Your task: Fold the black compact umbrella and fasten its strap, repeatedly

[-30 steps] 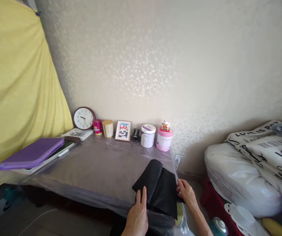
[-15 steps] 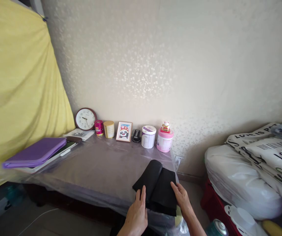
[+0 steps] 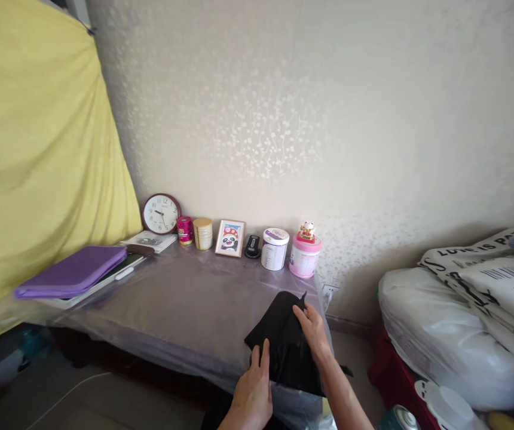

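A folded black cloth (image 3: 279, 334) lies at the near right corner of a low table (image 3: 171, 304) covered in clear plastic. My left hand (image 3: 252, 391) rests flat on the cloth's near left edge, fingers stretched out. My right hand (image 3: 313, 328) lies on top of the cloth, its fingers curled around a raised fold at the far end.
Along the wall stand a round clock (image 3: 161, 213), a red tin (image 3: 184, 230), a gold tin (image 3: 202, 233), a framed panda picture (image 3: 231, 237), a white tub (image 3: 274, 248) and a pink tub (image 3: 304, 255). A purple folder (image 3: 73, 279) lies left. Bagged bedding (image 3: 454, 322) is piled right.
My right hand has moved from the cloth's right edge up onto its top and pinched a fold, lifting it. The left hand has stayed in place. The camera has shifted slightly.
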A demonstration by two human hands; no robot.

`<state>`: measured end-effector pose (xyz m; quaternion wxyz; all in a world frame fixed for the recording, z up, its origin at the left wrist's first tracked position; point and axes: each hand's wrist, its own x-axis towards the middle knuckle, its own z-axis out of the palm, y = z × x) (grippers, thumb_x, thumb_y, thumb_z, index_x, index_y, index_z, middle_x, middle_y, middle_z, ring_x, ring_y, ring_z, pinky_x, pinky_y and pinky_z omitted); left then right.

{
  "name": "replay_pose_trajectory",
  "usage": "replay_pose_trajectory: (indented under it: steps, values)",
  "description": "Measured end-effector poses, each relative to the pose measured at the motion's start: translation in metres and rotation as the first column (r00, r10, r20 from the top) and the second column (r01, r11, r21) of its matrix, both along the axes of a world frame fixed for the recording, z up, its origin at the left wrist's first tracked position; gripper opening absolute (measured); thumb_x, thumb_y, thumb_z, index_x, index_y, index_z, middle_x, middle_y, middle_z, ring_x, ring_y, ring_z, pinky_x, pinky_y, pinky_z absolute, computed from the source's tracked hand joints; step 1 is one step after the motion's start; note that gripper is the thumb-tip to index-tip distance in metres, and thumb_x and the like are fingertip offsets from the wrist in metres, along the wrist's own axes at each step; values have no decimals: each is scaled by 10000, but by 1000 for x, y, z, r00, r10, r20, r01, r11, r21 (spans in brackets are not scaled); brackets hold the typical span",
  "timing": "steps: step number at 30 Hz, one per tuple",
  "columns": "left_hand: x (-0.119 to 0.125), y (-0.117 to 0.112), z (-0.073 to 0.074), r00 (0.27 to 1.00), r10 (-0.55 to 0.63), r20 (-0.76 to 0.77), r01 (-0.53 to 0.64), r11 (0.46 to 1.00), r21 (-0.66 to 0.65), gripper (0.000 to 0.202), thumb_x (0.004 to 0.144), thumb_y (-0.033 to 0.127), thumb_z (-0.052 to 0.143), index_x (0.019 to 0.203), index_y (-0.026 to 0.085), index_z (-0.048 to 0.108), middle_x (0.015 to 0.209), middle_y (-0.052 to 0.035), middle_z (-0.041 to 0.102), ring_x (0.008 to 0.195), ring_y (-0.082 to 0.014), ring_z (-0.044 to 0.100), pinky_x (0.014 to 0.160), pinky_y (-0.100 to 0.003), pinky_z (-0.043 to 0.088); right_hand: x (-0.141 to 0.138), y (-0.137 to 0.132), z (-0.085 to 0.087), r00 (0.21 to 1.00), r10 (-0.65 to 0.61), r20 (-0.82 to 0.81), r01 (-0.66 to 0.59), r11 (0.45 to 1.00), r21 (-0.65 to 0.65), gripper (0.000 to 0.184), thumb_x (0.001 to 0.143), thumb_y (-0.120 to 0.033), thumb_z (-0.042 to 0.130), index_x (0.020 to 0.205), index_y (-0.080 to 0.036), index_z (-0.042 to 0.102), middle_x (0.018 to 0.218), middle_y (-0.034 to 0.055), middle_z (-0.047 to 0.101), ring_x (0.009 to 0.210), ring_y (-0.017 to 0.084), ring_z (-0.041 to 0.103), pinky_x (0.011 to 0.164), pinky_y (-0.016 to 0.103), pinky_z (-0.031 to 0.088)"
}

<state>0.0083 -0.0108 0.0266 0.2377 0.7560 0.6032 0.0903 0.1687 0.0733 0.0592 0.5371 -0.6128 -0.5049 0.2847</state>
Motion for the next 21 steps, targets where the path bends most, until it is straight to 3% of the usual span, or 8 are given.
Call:
replay_pose_trajectory:
  steps: [5, 11, 15, 21]
  values:
    - [1, 1, -1, 1000, -12, 2, 12, 1000, -3, 792, 698, 37, 393, 1404, 169, 60, 1450, -170, 159, 1053, -212, 547, 862, -265, 420, -20, 19, -10, 997, 51, -58, -51, 999, -15, 475, 665, -510, 572, 934, -122, 628, 623, 22, 631, 583, 179, 582, 500, 262, 449]
    - [2, 4, -12, 1000, -18, 4, 18, 1000, 21, 699, 699, 51, 396, 1373, 121, 221, 1444, -180, 171, 1067, -223, 537, 890, -284, 413, -32, 35, -29, 997, 58, -45, -63, 990, -122, 512, 699, -450, 545, 1083, -113, 563, 686, 35, 663, 620, 187, 619, 507, 261, 469]
    - [0, 3, -13, 1000, -13, 3, 13, 1000, 27, 694, 718, 61, 386, 1381, 140, 197, 1455, -153, 159, 1100, -214, 514, 898, -271, 402, -34, 38, -30, 994, 103, -22, -105, 975, -196, 523, 717, -397, 527, 1153, -111, 490, 753, 46, 675, 638, 186, 633, 534, 271, 488]
    - [-8, -5, -1, 998, 46, 32, -47, 998, 49, 691, 793, 145, 391, 1397, 98, 59, 1450, -150, 182, 1232, -183, 386, 936, -225, 364, -36, 35, -25, 977, 205, -55, -212, 959, -188, 485, 768, -400, 475, 1144, -95, 447, 652, 42, 672, 592, 181, 636, 564, 283, 480]
